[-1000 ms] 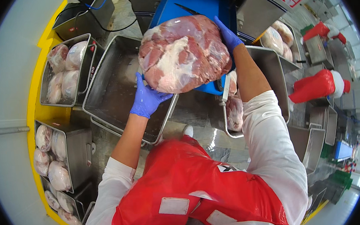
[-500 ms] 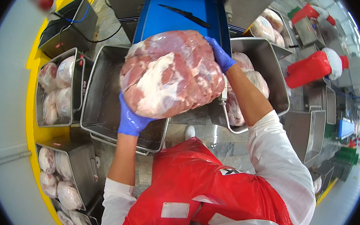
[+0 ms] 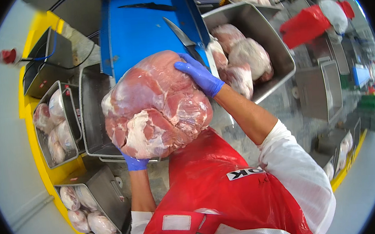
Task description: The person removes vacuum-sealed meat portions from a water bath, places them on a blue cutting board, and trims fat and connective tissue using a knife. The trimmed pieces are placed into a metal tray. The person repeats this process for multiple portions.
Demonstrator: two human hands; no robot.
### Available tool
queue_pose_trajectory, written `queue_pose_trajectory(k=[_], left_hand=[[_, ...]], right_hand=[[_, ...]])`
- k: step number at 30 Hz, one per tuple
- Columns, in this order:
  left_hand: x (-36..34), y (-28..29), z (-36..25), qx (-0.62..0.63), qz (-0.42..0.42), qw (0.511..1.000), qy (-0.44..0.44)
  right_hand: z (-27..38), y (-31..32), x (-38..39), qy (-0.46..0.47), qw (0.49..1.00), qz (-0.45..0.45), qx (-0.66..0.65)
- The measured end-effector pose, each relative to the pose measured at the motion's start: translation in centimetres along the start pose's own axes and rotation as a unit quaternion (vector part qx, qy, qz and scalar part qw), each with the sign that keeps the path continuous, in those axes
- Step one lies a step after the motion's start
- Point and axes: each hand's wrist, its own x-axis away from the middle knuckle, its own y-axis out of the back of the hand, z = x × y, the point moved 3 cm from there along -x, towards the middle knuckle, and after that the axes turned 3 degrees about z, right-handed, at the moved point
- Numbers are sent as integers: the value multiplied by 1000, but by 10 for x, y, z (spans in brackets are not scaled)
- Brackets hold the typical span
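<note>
A big raw boneless piece of meat [image 3: 160, 106], pink with white fat, is held up in front of my red apron. My left hand [image 3: 135, 161], in a blue glove, supports it from the lower left, its fingers mostly hidden beneath. Against the meat's upper right side presses my right hand [image 3: 200, 77], also gloved in blue. Just beyond the meat is a blue work surface [image 3: 139, 41]. One knife [image 3: 182, 36] lies on it near my right hand, blade pointing away; a second dark knife [image 3: 148, 6] lies crosswise farther off.
A metal bin [image 3: 274, 44] at right holds several meat pieces [image 3: 249, 59]. Another metal bin [image 3: 92, 111] stands left, partly behind the meat. More bins of wrapped meat [image 3: 59, 140] line the yellow-edged left wall. A person in red [image 3: 306, 26] is at far right.
The meat has come lower, left and nearer my body, still between both hands. The view has shifted, so more of the blue surface, a second knife and the right bin's contents show.
</note>
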Motion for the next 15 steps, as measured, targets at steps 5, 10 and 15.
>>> queue_pose_trajectory(k=[5, 10, 15], left_hand=[[51, -33, 2, -661, 45, 745, -73], [35, -102, -19, -153, 40, 983, 92], [-30, -197, -34, -65, 188, 952, 234]], right_hand=[[-4, 9, 72, -40, 998, -44, -29], [-4, 47, 149, 11, 971, -162, -175], [12, 124, 214, 162, 914, -274, -251]])
